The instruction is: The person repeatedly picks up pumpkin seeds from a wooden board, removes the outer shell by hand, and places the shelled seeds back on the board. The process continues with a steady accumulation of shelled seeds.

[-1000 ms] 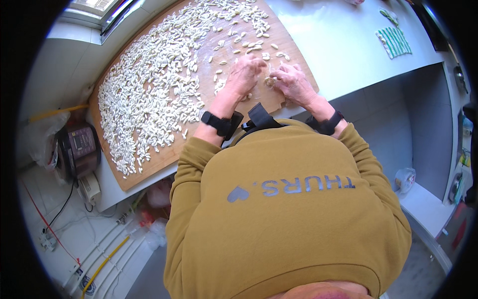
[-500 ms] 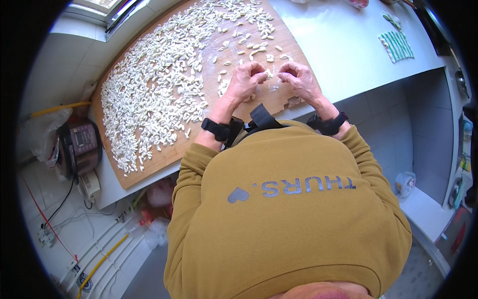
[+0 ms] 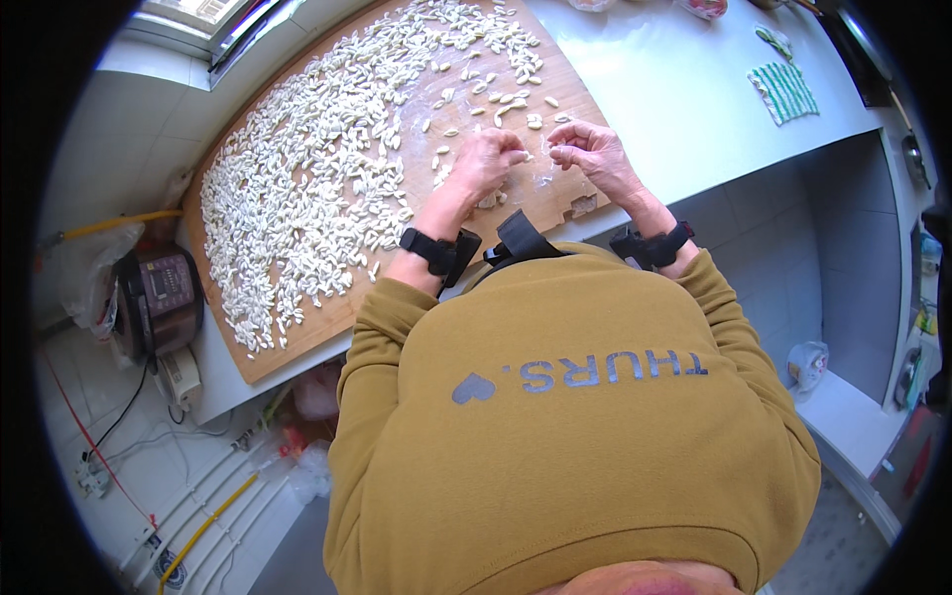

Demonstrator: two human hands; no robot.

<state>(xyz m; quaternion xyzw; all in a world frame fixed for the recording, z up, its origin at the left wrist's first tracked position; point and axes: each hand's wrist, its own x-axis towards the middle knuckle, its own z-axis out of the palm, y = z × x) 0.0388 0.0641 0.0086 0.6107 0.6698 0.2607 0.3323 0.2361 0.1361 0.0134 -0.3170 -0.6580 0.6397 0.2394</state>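
A wooden board [image 3: 327,317] lies on the white counter, thickly strewn with small pale dough pieces [image 3: 288,178] on its left and far parts. Over its right part my left hand [image 3: 483,167] has its thumb and fingers in a pinch. Facing it, my right hand [image 3: 601,161] also pinches, fingertips apart from the left's. Whatever is between the fingertips is too small to make out. Flour dusts the wood between the hands. A few loose dough pieces [image 3: 508,99] lie just beyond them. A pale lump shows partly under my left hand.
On the counter [image 3: 674,109] to the right lie a green-and-white striped cloth [image 3: 782,93] and a small green-and-white item [image 3: 773,42]. At the left stands a dark appliance with a button panel [image 3: 164,288], beside a yellow pipe [image 3: 119,223]. The board has a notch at its near right edge.
My hands have drawn slightly apart, leaving a wider gap between the fingertips. The pale bit that showed between them no longer shows clearly. The view has shifted slightly.
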